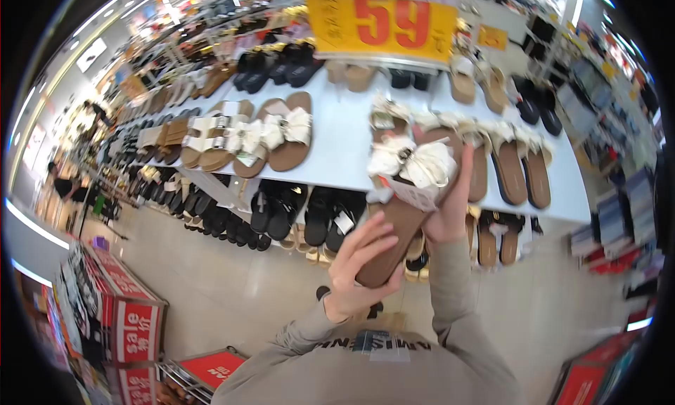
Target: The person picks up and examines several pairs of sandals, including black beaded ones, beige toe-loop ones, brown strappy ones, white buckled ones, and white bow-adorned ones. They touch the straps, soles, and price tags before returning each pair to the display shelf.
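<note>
Holds a brown sandal [402, 229] with a cream bow [425, 167] in the air before a white shelf [337, 162], tilted, with the heel end toward the body and the toe end away. Pinches the heel end with the left hand [358, 264], setting the thumb round the near edge and laying slightly spread fingers over the left edge. Clasps the opposite edge, nearer the toe, with the right hand [450, 211]. Cannot tell the placing of the fingers hidden behind the sandal. Shows a white printed tag [413, 194] just below the bow.

Blocks from sight, with sandal and right hand, part of the shelf's front edge and some of the pale footwear [387, 113] beyond. Carries, along the shelf, bow-trimmed sandals [288, 134] to the left and brown sandals with pale straps [512, 173] to the right, with black sandals [278, 211] on the level underneath. Meets, higher up, a yellow price sign [383, 29] marked with a red 59, covering part of the display behind. Includes at lower left a red sale box [133, 328], near a red panel [214, 366] low on the floor [271, 292].
</note>
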A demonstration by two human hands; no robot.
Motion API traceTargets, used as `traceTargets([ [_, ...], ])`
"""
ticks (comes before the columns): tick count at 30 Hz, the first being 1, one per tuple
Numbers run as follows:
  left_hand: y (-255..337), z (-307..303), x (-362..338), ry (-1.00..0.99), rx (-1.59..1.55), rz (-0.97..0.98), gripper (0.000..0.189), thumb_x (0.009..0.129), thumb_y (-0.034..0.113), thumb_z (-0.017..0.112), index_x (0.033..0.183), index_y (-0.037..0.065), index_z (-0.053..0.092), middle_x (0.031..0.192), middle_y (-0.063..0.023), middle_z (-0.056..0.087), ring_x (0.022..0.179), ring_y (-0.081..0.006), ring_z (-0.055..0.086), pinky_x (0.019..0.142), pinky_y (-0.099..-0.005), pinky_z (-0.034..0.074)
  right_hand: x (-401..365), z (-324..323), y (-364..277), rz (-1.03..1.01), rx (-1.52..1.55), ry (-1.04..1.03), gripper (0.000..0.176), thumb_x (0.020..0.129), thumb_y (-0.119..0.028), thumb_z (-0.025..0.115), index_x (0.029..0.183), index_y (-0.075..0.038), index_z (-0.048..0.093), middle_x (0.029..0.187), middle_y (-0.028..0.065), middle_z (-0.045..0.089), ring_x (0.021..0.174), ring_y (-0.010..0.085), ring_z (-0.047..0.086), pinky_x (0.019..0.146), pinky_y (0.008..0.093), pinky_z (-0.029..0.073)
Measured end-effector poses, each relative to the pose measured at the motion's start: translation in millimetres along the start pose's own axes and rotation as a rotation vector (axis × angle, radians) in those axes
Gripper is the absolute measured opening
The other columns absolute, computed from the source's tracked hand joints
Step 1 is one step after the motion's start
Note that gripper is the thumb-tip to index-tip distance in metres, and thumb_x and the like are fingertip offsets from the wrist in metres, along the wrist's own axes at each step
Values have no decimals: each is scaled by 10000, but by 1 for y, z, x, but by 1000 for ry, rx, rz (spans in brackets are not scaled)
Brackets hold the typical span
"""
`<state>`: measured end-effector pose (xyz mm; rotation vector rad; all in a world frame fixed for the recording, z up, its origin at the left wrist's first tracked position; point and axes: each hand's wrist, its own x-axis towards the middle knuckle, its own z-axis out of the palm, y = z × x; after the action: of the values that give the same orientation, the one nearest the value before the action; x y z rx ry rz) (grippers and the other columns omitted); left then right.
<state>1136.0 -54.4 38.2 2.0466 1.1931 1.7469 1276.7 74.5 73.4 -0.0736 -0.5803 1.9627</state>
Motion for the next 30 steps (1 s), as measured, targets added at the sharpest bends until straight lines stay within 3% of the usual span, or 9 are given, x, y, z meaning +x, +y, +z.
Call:
traceTargets([
  [7,11,21,-9,-11,63,-61,744,685,110,909,1341,27,567,1537,-255,377,1353,-370,505,1058,-443,491,-10,2,-8,-84,-84,124,751,1010,-598,405,1450,5,481,1309,140,627,1168,250,641,1016,387,514],
  [8,4,26,-16,-64,12,-79,941,699,132,904,1482,24,393,1584,-247,285,1448,-394,370,1143,-495,379,-11,0,-9,-108,-122,164,740,1006,-594,417,1433,5,494,1299,138,631,1159,249,645,1012,387,517],
  [11,-1,34,-30,-113,-111,-383,1040,733,147,893,1550,-7,270,1585,-239,290,1442,-345,387,1140,-453,377,-15,-6,-12,-117,-170,163,680,1003,-558,437,1384,0,517,1283,138,636,1150,249,648,1004,388,523],
  [15,-6,43,-38,-150,-160,-511,1029,778,156,861,1561,-43,223,1460,-236,460,1303,-311,529,1066,-414,447,-21,-1,-11,-116,-250,79,612,1011,-474,402,1349,25,505,1295,235,611,1196,310,617,1037,429,505],
  [17,-6,48,-44,-138,-148,-499,1013,780,148,857,1556,-48,235,1398,-235,516,1264,-298,556,1052,-407,451,-18,0,-12,-141,-524,142,616,1013,-483,386,1316,35,523,1289,226,618,1179,300,623,1025,422,510],
  [21,-7,52,-54,-69,-88,-479,1019,771,140,862,1554,-53,239,1409,-233,494,1261,-288,548,1045,-405,449,-17,-5,-17,-82,-341,2,569,1018,-481,381,1205,24,565,1156,130,646,1025,216,648,926,349,527],
  [26,-4,58,-65,43,1,-343,1049,746,92,861,1570,-37,225,1439,-218,463,1277,-296,527,1052,-410,436,-18,-7,-4,36,171,-11,661,945,-572,454,1191,33,556,1136,157,614,1071,292,615,945,409,512],
  [29,6,57,-56,107,61,-289,1026,731,105,868,1552,-51,272,1319,-249,521,1162,-380,587,970,-444,489,-17,-10,0,108,293,88,657,934,-560,495,1213,33,541,1134,157,616,1082,316,617,980,425,501],
  [30,7,55,-55,106,92,-283,1026,729,99,865,1552,-53,271,1300,-243,521,1145,-379,585,948,-445,494,-10,-41,3,150,489,-38,695,911,-568,470,1309,2,464,1285,207,568,1204,416,548,1137,610,370],
])
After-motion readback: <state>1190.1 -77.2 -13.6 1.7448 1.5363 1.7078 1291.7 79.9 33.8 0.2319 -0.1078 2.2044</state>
